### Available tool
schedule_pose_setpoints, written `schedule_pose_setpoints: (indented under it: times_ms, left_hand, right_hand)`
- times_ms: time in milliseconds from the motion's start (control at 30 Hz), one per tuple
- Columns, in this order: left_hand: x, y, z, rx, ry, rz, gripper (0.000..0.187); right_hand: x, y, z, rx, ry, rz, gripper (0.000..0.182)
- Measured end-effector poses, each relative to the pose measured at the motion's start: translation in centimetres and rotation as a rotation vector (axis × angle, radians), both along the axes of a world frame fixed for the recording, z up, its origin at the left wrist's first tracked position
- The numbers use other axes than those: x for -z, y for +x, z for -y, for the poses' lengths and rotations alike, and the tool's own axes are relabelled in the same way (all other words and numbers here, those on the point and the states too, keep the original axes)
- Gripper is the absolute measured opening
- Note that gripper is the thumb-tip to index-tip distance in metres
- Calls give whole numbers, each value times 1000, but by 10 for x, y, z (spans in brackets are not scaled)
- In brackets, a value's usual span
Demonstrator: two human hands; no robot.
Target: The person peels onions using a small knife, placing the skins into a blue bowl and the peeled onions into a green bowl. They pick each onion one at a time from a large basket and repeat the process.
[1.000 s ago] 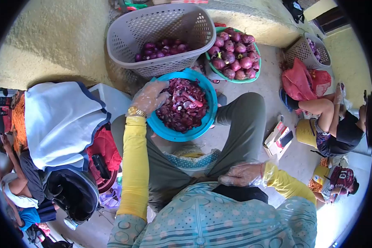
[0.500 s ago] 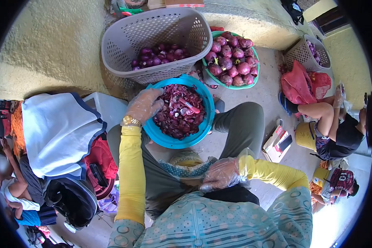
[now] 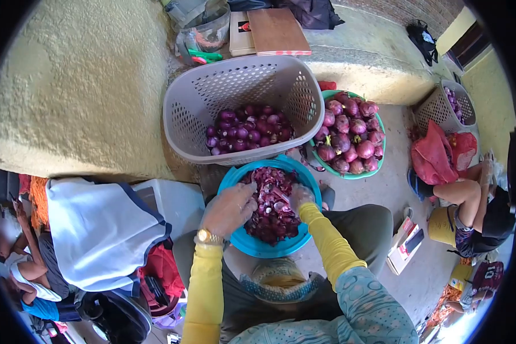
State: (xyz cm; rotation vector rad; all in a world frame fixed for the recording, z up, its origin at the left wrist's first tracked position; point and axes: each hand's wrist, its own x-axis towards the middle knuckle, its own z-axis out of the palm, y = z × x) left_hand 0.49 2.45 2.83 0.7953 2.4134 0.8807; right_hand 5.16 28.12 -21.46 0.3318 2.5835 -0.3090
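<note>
A blue basin (image 3: 245, 247) full of dark red onion skins (image 3: 269, 221) stands between my knees. My left hand (image 3: 229, 209), in a clear plastic glove with a gold watch at the wrist, is over the basin's left side, fingers loosely bent and apart, holding nothing visible. My right hand (image 3: 301, 196), also gloved, reaches into the basin's right side. Its fingers are blurred and partly hidden, beside a small knife-like tool with a pinkish-red handle (image 3: 281, 195) lying on the skins. Whether they grip it cannot be made out.
Behind the basin stand a grey basket (image 3: 180, 146) of peeled onions (image 3: 243, 132) and a green basin (image 3: 382, 150) heaped with unpeeled red onions (image 3: 352, 135). A white cloth (image 3: 103, 229) lies to the left. Other people sit at both sides. A phone (image 3: 414, 241) rests on a box at right.
My right hand has moved from my lap up into the blue basin, beside the red-handled tool. My left hand has shifted slightly at the rim. The camera view has tilted upward.
</note>
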Motion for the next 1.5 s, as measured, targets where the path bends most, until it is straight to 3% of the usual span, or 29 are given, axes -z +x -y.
schedule_pose_setpoints:
  times_ms: [67,167,333,433,500,567,600,667,700,733,800,833,933,1000,1100,1200,1267,1333,1400,1433,1500]
  left_hand:
    - [-9,-3,-3,-13,4,-11,43]
    - [-12,-4,-6,-30,10,-10,43]
    - [-6,-3,-5,-9,11,-11,44]
    - [0,-5,-2,-34,31,-17,44]
    - [12,-4,0,-9,109,-213,43]
    - [18,-2,1,-9,103,-224,43]
    - [18,0,2,-9,99,-235,43]
    - [17,0,1,-4,88,-214,43]
    - [17,0,1,-2,79,-193,43]
    - [16,0,0,0,79,-196,43]
    - [15,-1,0,-9,95,-220,43]
    - [16,-1,0,-10,95,-227,43]
    - [14,-3,0,-18,90,-237,42]
    - [6,-3,0,-43,40,-33,45]
    - [0,-4,-3,-46,41,1,45]
    - [17,-2,1,-14,103,-179,42]
    - [17,-3,4,2,137,-185,42]
    - [11,-5,5,-12,91,-39,46]
    - [16,-7,8,-13,104,-6,47]
    - [20,-7,8,-13,103,-80,45]
    - [34,-5,12,-22,85,-205,44]
  right_hand:
    - [13,0,-9,75,-27,22,39]
    - [30,2,-13,-33,50,-18,34]
    - [22,3,-11,-59,120,-69,20]
    - [20,1,-12,-33,106,-129,22]
    - [24,3,-14,-36,95,-170,23]
    - [34,5,-16,-118,147,-566,24]
    - [29,4,-14,-117,144,-565,24]
    - [0,-3,-6,-110,-149,-203,33]
    - [-21,-6,3,-321,-34,-56,43]
    - [-3,0,4,-320,-33,-60,43]
    - [33,7,11,-234,-30,90,50]
    - [-14,0,17,-6,-130,142,48]
    - [-1,0,21,-126,-28,158,53]
    - [3,4,19,-120,-71,132,55]
    - [-7,4,16,-122,-86,136,57]
    - [-26,2,12,-8,-70,69,52]
    - [-37,-5,5,-272,5,117,47]
    - [-59,-13,-2,-310,14,95,39]
    - [-56,-19,-14,-680,86,227,39]
    - [-105,-20,-4,-210,-87,135,30]
    - [-154,-22,-4,-273,-75,142,29]
